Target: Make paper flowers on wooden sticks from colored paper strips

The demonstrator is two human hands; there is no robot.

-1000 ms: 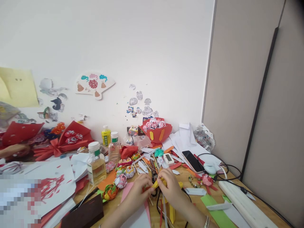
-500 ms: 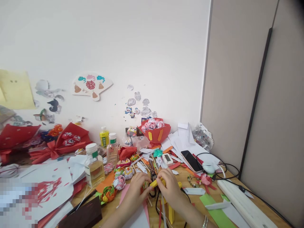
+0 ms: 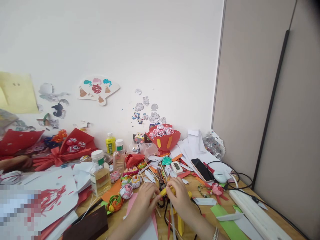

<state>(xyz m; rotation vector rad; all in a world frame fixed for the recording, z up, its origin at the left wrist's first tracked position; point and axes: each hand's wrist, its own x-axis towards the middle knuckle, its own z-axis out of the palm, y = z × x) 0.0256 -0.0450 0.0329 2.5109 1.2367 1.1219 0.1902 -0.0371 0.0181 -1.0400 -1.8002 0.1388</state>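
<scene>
Between my two hands is a small folded yellow paper strip [image 3: 163, 192]. My left hand [image 3: 148, 199] pinches its left end, with thumb and fingertips together. At the other end, the fingers of my right hand [image 3: 178, 196] are closed on the same strip. Scissors [image 3: 162, 183] lie just beyond my fingertips, partly hidden. Under my right wrist is a yellow tool [image 3: 180, 226], mostly covered, so its kind is unclear. To the left of my left hand sit several folded paper flowers, among them a pink-and-white one [image 3: 126, 191] and an orange-green one [image 3: 115, 203].
Two bottles, one of them a capped bottle of pale liquid [image 3: 100, 178], stand at left. A red-wrapped bouquet [image 3: 163, 141] is at the back. On the right lie a phone [image 3: 202, 169], a white power strip [image 3: 257, 215] and cables. Another person's hand [image 3: 21, 162] shows at far left.
Another person's hand has come into view at the far left. My hands keep nearly the same place, and the yellow strip between them has tilted slightly. The whole view has shifted a little.
</scene>
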